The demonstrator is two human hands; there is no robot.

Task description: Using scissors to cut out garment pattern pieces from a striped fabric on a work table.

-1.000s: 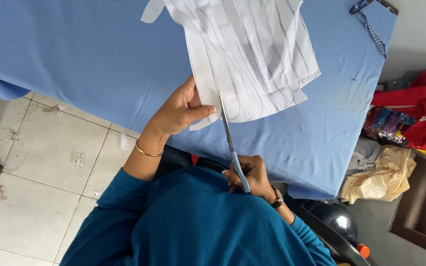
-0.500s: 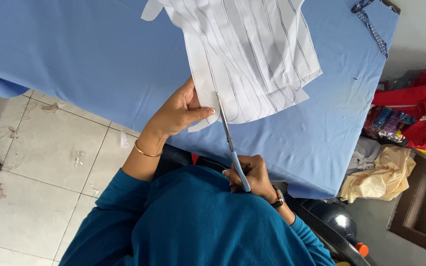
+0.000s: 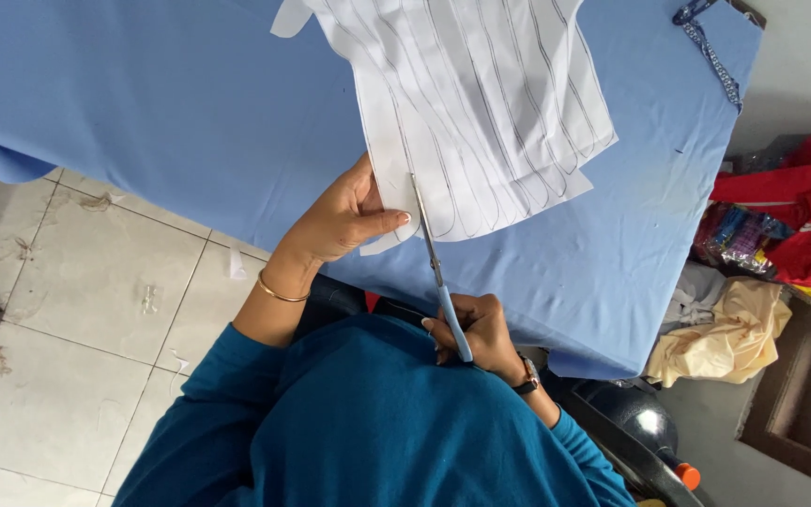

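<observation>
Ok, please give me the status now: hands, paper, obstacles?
Left hand pinching white lined paper. Right hand gripping blue-handled scissors, blades in the paper edge. Nothing blocking.

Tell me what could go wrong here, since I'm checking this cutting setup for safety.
The left hand pinches the white paper pattern with its thumb close beside the scissors, so a long snip could nick it. The paper lies directly on the blue cloth; the lower blade might catch and cut the cloth. The right hand works at the table edge, and the blades could stray from the drawn curved lines.
</observation>
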